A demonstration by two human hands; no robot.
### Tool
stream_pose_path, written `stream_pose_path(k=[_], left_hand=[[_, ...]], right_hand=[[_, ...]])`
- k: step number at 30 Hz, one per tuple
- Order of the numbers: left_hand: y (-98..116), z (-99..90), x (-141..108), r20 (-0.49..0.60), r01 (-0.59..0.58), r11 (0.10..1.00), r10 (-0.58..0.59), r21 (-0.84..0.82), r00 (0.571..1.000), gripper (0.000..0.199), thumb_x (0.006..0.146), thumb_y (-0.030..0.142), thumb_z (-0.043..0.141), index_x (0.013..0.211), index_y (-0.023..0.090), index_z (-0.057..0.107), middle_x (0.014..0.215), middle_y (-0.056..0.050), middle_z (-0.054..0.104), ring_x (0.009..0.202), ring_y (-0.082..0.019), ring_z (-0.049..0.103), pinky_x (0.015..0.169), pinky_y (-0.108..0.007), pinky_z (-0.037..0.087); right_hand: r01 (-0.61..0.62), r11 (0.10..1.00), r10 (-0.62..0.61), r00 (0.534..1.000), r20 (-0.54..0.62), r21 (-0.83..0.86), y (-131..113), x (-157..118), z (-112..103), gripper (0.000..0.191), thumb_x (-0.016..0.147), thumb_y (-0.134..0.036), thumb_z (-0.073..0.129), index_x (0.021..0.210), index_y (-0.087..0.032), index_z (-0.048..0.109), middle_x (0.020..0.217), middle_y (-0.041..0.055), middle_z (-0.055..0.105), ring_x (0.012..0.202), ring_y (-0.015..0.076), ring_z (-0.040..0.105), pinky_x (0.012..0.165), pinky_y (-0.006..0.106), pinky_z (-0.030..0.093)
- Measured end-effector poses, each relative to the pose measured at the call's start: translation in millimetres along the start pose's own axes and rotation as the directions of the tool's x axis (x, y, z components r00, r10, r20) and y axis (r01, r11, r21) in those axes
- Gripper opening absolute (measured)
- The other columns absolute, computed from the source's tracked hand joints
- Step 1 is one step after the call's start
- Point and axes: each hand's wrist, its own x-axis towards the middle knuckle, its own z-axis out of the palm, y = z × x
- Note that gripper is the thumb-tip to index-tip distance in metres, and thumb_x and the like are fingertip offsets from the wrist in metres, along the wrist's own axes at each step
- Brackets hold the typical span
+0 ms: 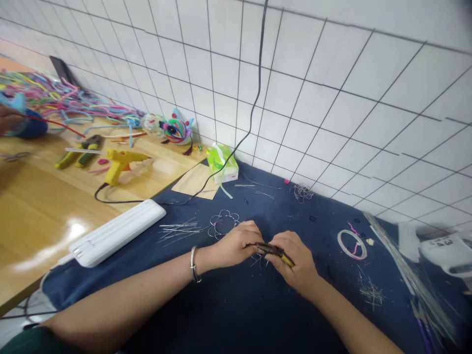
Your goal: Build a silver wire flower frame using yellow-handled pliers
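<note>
Over the dark blue cloth, my right hand (297,260) is closed around pliers (273,250) with dark jaws and a yellow handle. The jaws point left, toward my left hand (241,242), whose fingers are pinched on a thin metal wire (258,257). Part of that wire shows as a small curve under the jaws; the rest is hidden by my fingers. Just beyond my left hand lies a flower-shaped wire ring (223,223) with several loops. Left of it rest several straight cut wires (180,230).
A white power strip (118,233) lies left, near a yellow glue gun (121,164) and green-handled pliers (83,151) on the wooden table. Behind are a tissue pack (222,164) and tangled wire (303,192). Long wires (413,270) lie right. Another person's hand (8,120) is far left.
</note>
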Motion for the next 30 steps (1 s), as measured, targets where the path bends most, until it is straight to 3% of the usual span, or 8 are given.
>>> stream_pose_path(k=[6,9,14,20,23,30], left_hand=[[1,0.3,0,0.003,-0.061,0.998,0.061,-0.022,0.998,0.012,0.084,0.019,0.053,0.079,0.015,0.063,0.085,-0.006,0.064,0.086,-0.016,0.053,0.082,-0.033,0.038],[2,-1.5,0,0.001,-0.056,0.998,0.056,-0.030,0.998,0.012,0.084,0.020,0.053,0.080,0.015,0.063,0.083,-0.006,0.063,0.086,-0.017,0.052,0.081,-0.032,0.038],[3,-5.2,1,-0.008,-0.025,0.999,0.025,-0.043,1.000,0.014,0.086,0.019,0.049,0.085,0.015,0.063,0.080,-0.006,0.062,0.080,-0.015,0.052,0.080,-0.032,0.038],[0,-4.9,1,-0.026,-0.037,0.998,0.035,-0.059,0.999,0.014,0.086,0.018,0.048,0.087,0.014,0.062,0.082,-0.006,0.062,0.082,-0.015,0.052,0.081,-0.032,0.038],[0,-5.3,2,-0.007,-0.034,0.998,0.034,-0.054,0.999,0.014,0.086,0.018,0.048,0.087,0.014,0.062,0.082,-0.006,0.062,0.082,-0.015,0.052,0.081,-0.032,0.037],[-1,-1.5,1,0.037,-0.022,0.998,0.025,-0.061,0.999,0.015,0.086,0.020,0.049,0.086,0.015,0.063,0.080,-0.006,0.062,0.082,-0.016,0.051,0.080,-0.032,0.037]], right_hand=[[-0.288,0.946,0.275,0.956,0.103,0.148,9,12,0,0.020,0.080,-0.035,0.057,0.093,-0.021,0.057,0.086,0.0019,0.057,0.079,0.0140,0.054,0.072,0.025,0.043],[-0.369,0.904,0.340,0.927,0.159,0.217,16,10,-1,0.028,0.080,-0.041,0.056,0.099,-0.021,0.056,0.089,0.0020,0.057,0.082,0.0144,0.056,0.073,0.024,0.044],[-0.388,0.887,0.359,0.921,0.154,0.250,36,-9,-8,0.033,0.087,-0.042,0.043,0.108,-0.019,0.053,0.096,0.0052,0.057,0.088,0.0163,0.056,0.078,0.027,0.045],[-0.267,0.963,0.259,0.951,0.168,0.028,54,-31,-14,0.030,0.086,-0.040,0.045,0.102,-0.020,0.058,0.093,0.0066,0.059,0.086,0.0172,0.056,0.077,0.030,0.045],[-0.241,0.969,0.227,0.956,0.187,0.052,52,-32,-15,0.026,0.084,-0.037,0.050,0.100,-0.020,0.059,0.091,0.0057,0.059,0.085,0.0164,0.055,0.076,0.029,0.045],[-0.410,0.890,0.385,0.910,0.153,0.199,26,-23,-3,0.012,0.079,-0.031,0.057,0.084,-0.020,0.057,0.081,0.0005,0.057,0.073,0.0123,0.055,0.069,0.024,0.044]])
